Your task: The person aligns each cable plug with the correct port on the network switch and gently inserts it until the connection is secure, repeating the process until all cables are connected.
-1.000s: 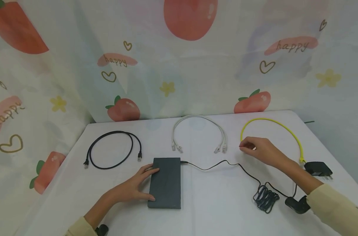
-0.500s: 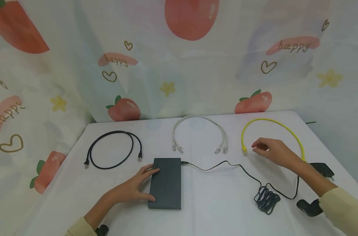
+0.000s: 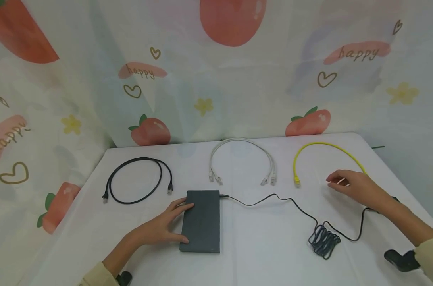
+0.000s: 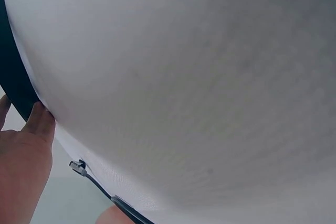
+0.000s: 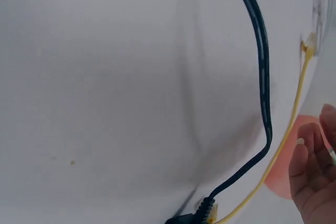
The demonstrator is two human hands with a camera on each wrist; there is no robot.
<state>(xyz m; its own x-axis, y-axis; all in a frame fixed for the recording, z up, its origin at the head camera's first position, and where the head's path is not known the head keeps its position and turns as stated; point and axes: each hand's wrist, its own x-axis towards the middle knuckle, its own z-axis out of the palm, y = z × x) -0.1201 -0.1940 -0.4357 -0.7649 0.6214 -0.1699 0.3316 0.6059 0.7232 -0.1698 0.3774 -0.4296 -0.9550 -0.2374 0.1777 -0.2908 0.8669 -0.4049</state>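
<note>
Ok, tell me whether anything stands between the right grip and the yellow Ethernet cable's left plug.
Nothing visible: in the head view, only white tabletop shows between the right grip and the yellow Ethernet plug.

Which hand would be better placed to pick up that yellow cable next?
Probably the right hand: it is close to the yellow cable and appears to hold nothing. The left hand is farther away and rests on the dark box.
</note>
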